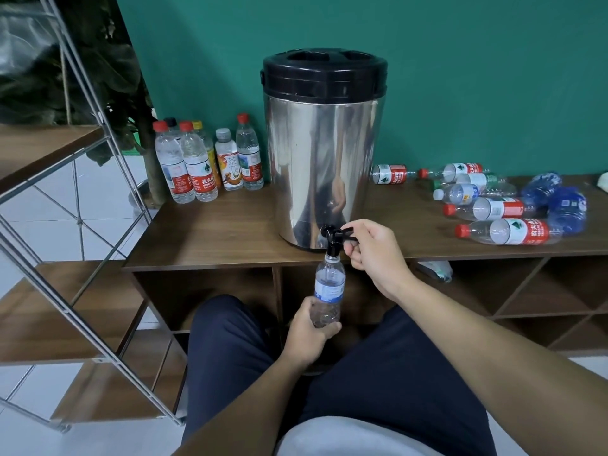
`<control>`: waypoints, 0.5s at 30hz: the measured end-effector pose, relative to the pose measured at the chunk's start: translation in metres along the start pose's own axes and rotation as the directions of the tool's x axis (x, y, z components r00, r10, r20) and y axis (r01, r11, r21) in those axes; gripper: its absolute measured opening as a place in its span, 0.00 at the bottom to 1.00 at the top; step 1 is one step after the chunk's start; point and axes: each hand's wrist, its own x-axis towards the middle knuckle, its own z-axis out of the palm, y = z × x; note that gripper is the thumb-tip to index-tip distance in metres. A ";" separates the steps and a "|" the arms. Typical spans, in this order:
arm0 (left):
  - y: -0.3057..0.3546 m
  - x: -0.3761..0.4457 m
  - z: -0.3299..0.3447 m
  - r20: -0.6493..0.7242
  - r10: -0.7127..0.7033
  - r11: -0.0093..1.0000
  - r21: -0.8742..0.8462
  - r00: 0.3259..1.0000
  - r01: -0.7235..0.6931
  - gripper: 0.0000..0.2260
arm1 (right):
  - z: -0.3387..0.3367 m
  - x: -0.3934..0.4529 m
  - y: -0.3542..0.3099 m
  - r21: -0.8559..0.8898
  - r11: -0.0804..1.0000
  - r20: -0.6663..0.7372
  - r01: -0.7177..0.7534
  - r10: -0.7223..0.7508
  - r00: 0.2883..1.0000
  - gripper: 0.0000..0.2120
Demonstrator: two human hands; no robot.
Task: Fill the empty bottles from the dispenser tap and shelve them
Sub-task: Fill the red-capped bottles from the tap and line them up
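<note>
Bottles [207,159] standing capped at the tabletop's [230,232] left look filled. At centre, the left hand [307,337] grips a clear bottle [328,291] by its base, mouth just under the steel dispenser's [324,153] tap [332,236]; how much it holds is unclear. The right hand [371,251] pinches the tap lever. A tilt could spill water. Right, empty bottles [493,209] lie flat.

An indoor room, maybe an office or staged workspace: green wall [460,77], white tiled floor [98,199], a wooden tabletop [214,232] over cubbyholes [526,291], metal-framed shelves [49,153], a steel dispenser [322,153], a potted plant [108,60].
</note>
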 end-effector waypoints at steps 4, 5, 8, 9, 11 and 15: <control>0.001 -0.003 -0.002 0.004 0.017 1.000 -0.004 1.000 -0.017 0.20 | 0.006 -0.014 0.023 -0.043 0.998 -0.105 0.044 -0.049 0.993 0.23; 0.001 -0.004 -0.002 0.004 0.025 1.000 -0.005 1.000 -0.025 0.20 | 0.008 -0.020 0.033 -0.063 0.996 -0.129 0.057 -0.065 0.989 0.22; 0.002 -0.006 -0.003 0.011 0.027 1.000 -0.009 1.000 -0.027 0.22 | 0.011 -0.041 0.064 -0.108 0.991 -0.150 0.080 -0.096 0.984 0.15; 0.003 -0.007 -0.003 0.009 0.024 1.000 -0.015 1.000 -0.024 0.22 | 0.012 -0.047 0.076 -0.134 0.988 -0.134 0.079 -0.097 0.986 0.12; 0.003 -0.007 -0.004 0.005 0.030 0.999 -0.011 1.000 -0.030 0.22 | 0.014 -0.057 0.097 -0.177 0.983 -0.093 0.057 -0.074 0.993 0.10; 0.003 -0.009 -0.004 0.020 0.037 0.999 -0.016 0.999 -0.037 0.22 | 0.015 -0.068 0.130 -0.171 0.985 0.032 0.035 -0.030 0.999 0.21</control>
